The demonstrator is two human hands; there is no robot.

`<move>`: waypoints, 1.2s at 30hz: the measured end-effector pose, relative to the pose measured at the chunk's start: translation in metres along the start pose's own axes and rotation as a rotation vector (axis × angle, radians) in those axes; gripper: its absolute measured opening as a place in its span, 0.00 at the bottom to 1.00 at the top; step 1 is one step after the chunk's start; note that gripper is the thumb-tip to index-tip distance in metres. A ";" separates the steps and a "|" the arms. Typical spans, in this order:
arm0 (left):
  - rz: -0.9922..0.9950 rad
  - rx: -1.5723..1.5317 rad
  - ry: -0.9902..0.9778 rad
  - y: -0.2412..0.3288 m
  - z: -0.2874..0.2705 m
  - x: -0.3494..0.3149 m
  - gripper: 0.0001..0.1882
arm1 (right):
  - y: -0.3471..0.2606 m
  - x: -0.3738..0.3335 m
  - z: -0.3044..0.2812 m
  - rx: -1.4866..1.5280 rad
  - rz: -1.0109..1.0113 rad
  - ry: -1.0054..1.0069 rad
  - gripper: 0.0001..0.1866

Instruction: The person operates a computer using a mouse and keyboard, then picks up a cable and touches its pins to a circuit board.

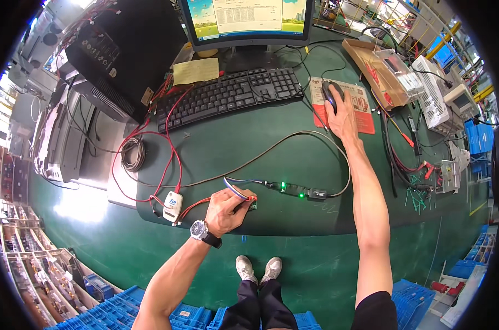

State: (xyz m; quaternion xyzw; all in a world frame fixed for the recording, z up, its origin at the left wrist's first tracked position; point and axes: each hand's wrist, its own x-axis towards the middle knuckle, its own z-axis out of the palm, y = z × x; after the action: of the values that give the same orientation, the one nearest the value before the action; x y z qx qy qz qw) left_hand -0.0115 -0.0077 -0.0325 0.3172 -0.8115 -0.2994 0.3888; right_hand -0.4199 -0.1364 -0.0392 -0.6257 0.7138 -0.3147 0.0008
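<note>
Sm. green board (253, 206) at desk (244, 151) near edge, by fingertips of L hand (225, 212), pinching blue-white cable (234, 188); black adapter (293, 190) w/ green lights just R. R hand (342, 118) wraps mouse (329, 98), kbd (233, 94) to L.

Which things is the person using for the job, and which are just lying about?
Seem part of the job:
small circuit board, at the left hand
black adapter with green lights
mouse, under the right hand
lit monitor

Probably just lying about:
yellowish paper
scattered green bits
cardboard tray
</note>
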 end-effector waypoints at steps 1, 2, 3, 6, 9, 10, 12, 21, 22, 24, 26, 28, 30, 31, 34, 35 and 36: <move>-0.003 0.011 -0.008 0.000 -0.001 0.000 0.10 | -0.003 -0.001 0.000 0.005 0.003 0.008 0.29; -0.003 0.010 -0.008 -0.001 -0.002 0.000 0.10 | -0.005 -0.001 0.001 0.011 0.007 0.016 0.28; 0.000 0.010 -0.004 -0.001 -0.002 0.000 0.10 | -0.007 -0.001 0.001 0.011 0.007 0.016 0.28; -0.002 0.003 -0.001 0.000 -0.002 0.000 0.10 | -0.009 -0.001 -0.002 0.012 0.029 0.001 0.28; -0.002 0.004 -0.001 0.000 -0.003 0.001 0.10 | -0.009 0.001 -0.003 0.031 0.052 -0.024 0.28; 0.002 0.007 -0.003 -0.001 -0.002 0.002 0.10 | -0.010 0.001 -0.002 0.033 0.052 -0.019 0.28; -0.001 0.006 -0.004 0.001 -0.003 0.003 0.10 | -0.011 0.000 -0.002 0.035 0.054 -0.015 0.28; -0.017 0.013 -0.020 -0.002 -0.001 -0.001 0.13 | -0.009 -0.002 0.002 -0.003 0.041 -0.020 0.28; -0.006 0.009 -0.015 -0.002 -0.002 0.000 0.13 | -0.010 -0.001 0.000 0.011 0.033 -0.007 0.28; 0.001 0.007 -0.004 0.000 -0.003 0.001 0.13 | -0.011 0.002 -0.004 0.027 0.025 0.009 0.28; 0.000 -0.008 0.006 -0.001 -0.001 0.000 0.13 | -0.008 0.001 -0.002 0.031 0.034 0.005 0.28; -0.013 0.001 -0.007 0.000 -0.001 0.000 0.13 | -0.007 0.001 -0.001 0.033 0.031 0.007 0.28; -0.013 0.010 -0.008 -0.001 -0.001 0.000 0.13 | -0.007 0.000 0.000 0.038 0.028 0.009 0.28; -0.011 0.021 -0.009 -0.001 -0.002 0.000 0.13 | -0.008 0.000 0.000 0.032 0.035 0.008 0.28; -0.006 0.011 0.009 -0.001 -0.001 0.000 0.12 | -0.009 0.000 -0.001 0.025 0.048 -0.006 0.28; -0.007 0.011 0.009 -0.001 -0.002 0.001 0.12 | -0.009 0.000 -0.001 0.024 0.055 -0.018 0.28; -0.013 0.032 -0.014 0.000 -0.003 0.001 0.12 | -0.008 0.001 -0.001 0.024 0.055 -0.018 0.28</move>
State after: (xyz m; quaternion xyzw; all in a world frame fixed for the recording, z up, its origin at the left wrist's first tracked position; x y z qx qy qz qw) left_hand -0.0094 -0.0092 -0.0301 0.3266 -0.8168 -0.2911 0.3761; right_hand -0.4130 -0.1369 -0.0349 -0.6085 0.7269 -0.3174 0.0235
